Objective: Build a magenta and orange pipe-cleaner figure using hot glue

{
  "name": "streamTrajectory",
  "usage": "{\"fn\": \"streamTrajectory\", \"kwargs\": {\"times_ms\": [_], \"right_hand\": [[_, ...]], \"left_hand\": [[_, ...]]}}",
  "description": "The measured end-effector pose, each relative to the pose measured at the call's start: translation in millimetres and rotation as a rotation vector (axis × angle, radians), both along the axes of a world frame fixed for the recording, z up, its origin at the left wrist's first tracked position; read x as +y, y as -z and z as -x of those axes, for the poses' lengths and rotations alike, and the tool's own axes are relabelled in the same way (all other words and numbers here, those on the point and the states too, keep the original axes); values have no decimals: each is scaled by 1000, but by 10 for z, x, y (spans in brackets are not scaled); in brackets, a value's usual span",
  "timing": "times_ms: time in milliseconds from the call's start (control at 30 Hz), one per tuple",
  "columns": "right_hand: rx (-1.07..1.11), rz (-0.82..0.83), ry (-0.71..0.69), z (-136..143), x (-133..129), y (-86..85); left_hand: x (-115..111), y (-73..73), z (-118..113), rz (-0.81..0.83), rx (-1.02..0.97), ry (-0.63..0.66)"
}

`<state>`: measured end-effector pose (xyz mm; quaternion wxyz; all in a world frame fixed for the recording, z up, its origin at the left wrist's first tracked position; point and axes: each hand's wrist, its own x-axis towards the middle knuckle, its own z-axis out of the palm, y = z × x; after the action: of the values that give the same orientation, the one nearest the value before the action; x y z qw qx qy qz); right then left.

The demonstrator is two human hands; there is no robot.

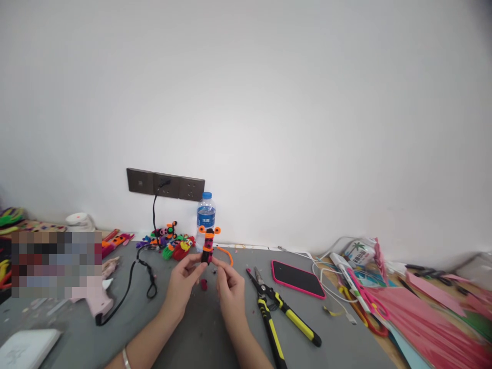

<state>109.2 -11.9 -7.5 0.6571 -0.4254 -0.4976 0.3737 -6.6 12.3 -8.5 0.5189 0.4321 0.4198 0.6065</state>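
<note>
A small pipe-cleaner figure [208, 245], black and magenta with orange bands and two orange loops at its top, stands upright between my hands. My left hand [181, 284] is closed on its lower part with thumb and fingers. The pinched fingertips of my right hand [232, 288] touch its lower right edge; exactly what lies between them is partly hidden. An orange pipe cleaner [227, 254] curves from behind the figure towards my right hand. Below the figure lies a small dark red fuzzy piece [204, 284] on the grey tabletop [200, 333].
Right of my hands lie yellow-black pliers [274, 302], a pink-cased phone [298, 279], white cables and pink-handled scissors [369, 294]. Behind stand a water bottle [206, 218] and colourful pipe-cleaner figures [180, 246]. A corded pink glue gun [96, 300] and a white box [28, 348] are left.
</note>
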Motion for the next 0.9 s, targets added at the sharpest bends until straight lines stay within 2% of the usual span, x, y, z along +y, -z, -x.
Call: {"fn": "streamTrajectory", "kwargs": {"times_ms": [300, 500, 900], "right_hand": [[107, 108, -87, 19, 42, 7], [89, 103, -49, -6, 78, 41], [61, 92, -26, -27, 83, 54]], "left_hand": [[-11, -5, -17, -32, 74, 50], [-18, 25, -37, -69, 65, 119], [7, 37, -23, -71, 44, 101]]}}
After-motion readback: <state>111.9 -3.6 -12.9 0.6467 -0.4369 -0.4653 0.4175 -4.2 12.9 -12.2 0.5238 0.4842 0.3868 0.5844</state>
